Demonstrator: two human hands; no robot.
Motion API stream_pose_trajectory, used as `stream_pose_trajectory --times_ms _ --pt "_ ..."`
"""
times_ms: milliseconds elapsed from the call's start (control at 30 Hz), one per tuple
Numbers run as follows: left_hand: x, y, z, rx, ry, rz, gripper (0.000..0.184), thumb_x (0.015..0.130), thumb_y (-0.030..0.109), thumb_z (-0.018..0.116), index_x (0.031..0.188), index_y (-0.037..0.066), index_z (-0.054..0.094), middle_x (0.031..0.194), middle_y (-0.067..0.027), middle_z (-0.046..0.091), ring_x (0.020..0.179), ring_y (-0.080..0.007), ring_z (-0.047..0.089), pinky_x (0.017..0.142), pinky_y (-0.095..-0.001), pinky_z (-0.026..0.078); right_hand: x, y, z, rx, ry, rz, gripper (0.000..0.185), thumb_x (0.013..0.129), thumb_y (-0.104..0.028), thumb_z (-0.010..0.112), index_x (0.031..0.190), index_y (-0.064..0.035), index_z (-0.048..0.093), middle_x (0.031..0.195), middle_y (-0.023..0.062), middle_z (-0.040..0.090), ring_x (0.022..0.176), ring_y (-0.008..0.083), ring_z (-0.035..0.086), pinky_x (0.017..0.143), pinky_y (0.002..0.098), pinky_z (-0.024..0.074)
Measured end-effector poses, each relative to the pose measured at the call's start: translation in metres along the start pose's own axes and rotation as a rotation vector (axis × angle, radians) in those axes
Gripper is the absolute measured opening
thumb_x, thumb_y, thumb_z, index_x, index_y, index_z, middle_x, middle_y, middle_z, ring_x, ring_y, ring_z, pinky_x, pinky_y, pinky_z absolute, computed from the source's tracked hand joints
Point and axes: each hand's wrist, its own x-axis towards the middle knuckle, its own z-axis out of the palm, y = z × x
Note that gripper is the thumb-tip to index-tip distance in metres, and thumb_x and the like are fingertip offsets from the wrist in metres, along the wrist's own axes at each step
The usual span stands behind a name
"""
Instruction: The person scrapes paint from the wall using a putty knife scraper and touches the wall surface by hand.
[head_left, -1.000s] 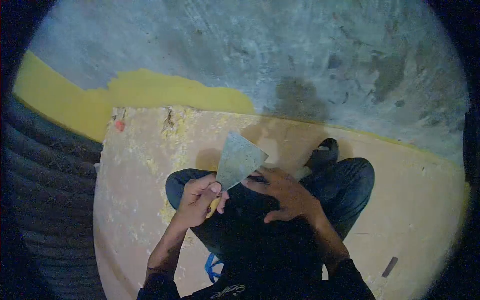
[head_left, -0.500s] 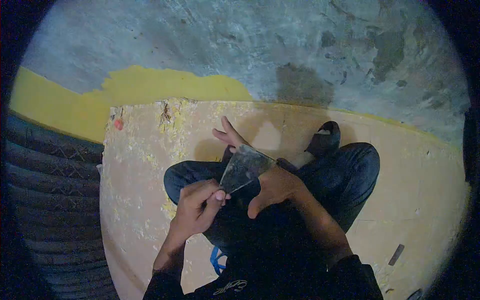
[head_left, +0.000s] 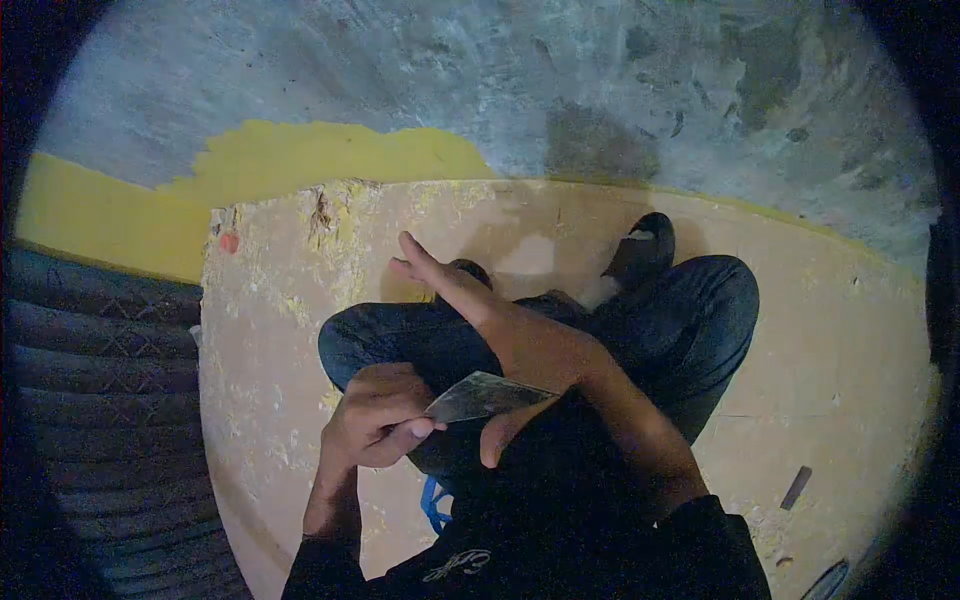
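My left hand [head_left: 378, 415] is closed around the narrow end of a putty knife [head_left: 482, 398]; its fist hides any handle. The flat grey blade widens toward the right and is tilted, showing a stained face. My right hand [head_left: 535, 345] is open, with fingers stretched out to the upper left and the thumb apart, pointing down. The blade's wide edge lies by the palm, between the thumb and the fingers; whether it touches the skin I cannot tell.
My crossed legs [head_left: 700, 310] are on a pale floor [head_left: 270, 400] with flaking patches. A grey and yellow wall [head_left: 350, 155] rises ahead. Dark ribbed cushioning [head_left: 110, 400] is at left. A small red object [head_left: 229, 243] and a dark strip [head_left: 796, 488] lie on the floor.
The putty knife has turned from nearly face-on to a flatter tilt, its wide edge moving down. My left hand has shifted slightly left, and my right hand reaches farther across above the blade.
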Motion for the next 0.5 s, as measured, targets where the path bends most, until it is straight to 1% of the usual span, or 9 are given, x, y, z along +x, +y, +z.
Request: stream_pose_trajectory --times_ms 200,267,300,333,367,400,433,467,500 --pt "-0.011 -0.006 -0.004 -0.014 -0.036 0.000 0.022 0.087 0.015 0.059 0.069 0.004 0.063 0.065 -0.0072 0.061 0.056 -0.0242 0.059 0.052 -0.0352 0.043 -0.008 0.002 -0.001 -0.029 -0.011 0.009 0.157 0.032 -0.060 0.086 0.145 0.0024 -0.004 0.151 0.0236 0.013 0.139 0.0343 0.019 0.112 0.0437 0.0154" --pt "-0.015 -0.004 -0.003 -0.026 -0.032 -0.022 0.023 0.087 0.016 0.058 0.069 0.004 0.063 0.065 -0.0074 0.062 0.056 -0.0239 0.059 0.053 -0.0349 0.043 -0.012 0.005 -0.004 -0.041 0.015 -0.001 0.155 0.035 -0.056 0.088 0.146 0.0006 -0.004 0.151 0.0230 0.013 0.139 0.0337 0.020 0.112 0.0443 0.0176" --pt "-0.015 -0.002 -0.001 -0.040 0.011 -0.081 0.024 0.088 0.016 0.057 0.069 0.003 0.063 0.064 -0.0072 0.061 0.056 -0.0228 0.059 0.053 -0.0339 0.044 -0.014 0.008 -0.006 -0.045 0.022 -0.007 0.154 0.035 -0.055 0.089 0.146 0.0000 -0.004 0.151 0.0228 0.013 0.139 0.0335 0.020 0.111 0.0444 0.0183" --pt "-0.015 0.000 0.001 -0.053 0.058 -0.137 0.025 0.089 0.017 0.057 0.070 0.003 0.063 0.062 -0.0070 0.060 0.055 -0.0216 0.059 0.053 -0.0328 0.044 -0.021 0.013 -0.007 -0.010 0.041 0.109 0.152 0.037 -0.051 0.090 0.147 -0.0010 -0.002 0.151 0.0222 0.012 0.138 0.0330 0.022 0.111 0.0445 0.0206" --pt "-0.015 0.002 0.003 -0.045 0.065 -0.131 0.025 0.089 0.017 0.057 0.070 0.003 0.063 0.062 -0.0070 0.060 0.055 -0.0216 0.059 0.053 -0.0328 0.044 -0.027 0.018 -0.008 0.025 0.058 0.224 0.151 0.038 -0.048 0.092 0.147 -0.0021 -0.001 0.152 0.0215 0.010 0.138 0.0325 0.023 0.110 0.0446 0.0230" --pt "-0.015 0.006 0.004 -0.010 0.112 -0.270 0.026 0.090 0.017 0.055 0.071 0.002 0.063 0.061 -0.0072 0.059 0.054 -0.0204 0.058 0.052 -0.0320 0.044 -0.033 0.022 -0.007 0.022 0.050 0.215 0.151 0.038 -0.048 0.092 0.147 -0.0021 -0.001 0.152 0.0215 0.010 0.138 0.0325 0.023 0.110 0.0446 0.0230" --pt "-0.014 0.008 0.005 0.022 0.160 -0.410 0.027 0.092 0.017 0.054 0.072 0.001 0.062 0.060 -0.0073 0.058 0.054 -0.0192 0.058 0.052 -0.0312 0.044 -0.041 0.026 -0.005 0.019 0.095 0.272 0.147 0.041 -0.048 0.091 0.147 -0.0019 0.000 0.152 0.0204 0.011 0.136 0.0320 0.026 0.108 0.0448 0.0257" --pt "-0.012 0.009 0.004 0.027 0.167 -0.411 0.027 0.092 0.017 0.054 0.072 0.001 0.062 0.060 -0.0073 0.058 0.054 -0.0192 0.058 0.052 -0.0312 0.044 -0.048 0.028 -0.002 0.018 0.141 0.334 0.143 0.045 -0.048 0.090 0.147 -0.0017 0.001 0.151 0.0193 0.012 0.134 0.0314 0.029 0.107 0.0451 0.0285" --pt "-0.011 0.011 0.004 0.041 0.178 -0.441 0.027 0.093 0.017 0.052 0.074 0.000 0.062 0.060 -0.0070 0.057 0.053 -0.0175 0.057 0.051 -0.0299 0.044 -0.056 0.029 0.002 0.022 0.134 0.333 0.143 0.045 -0.048 0.090 0.147 -0.0017 0.001 0.151 0.0193 0.012 0.134 0.0314 0.029 0.107 0.0451 0.0285"
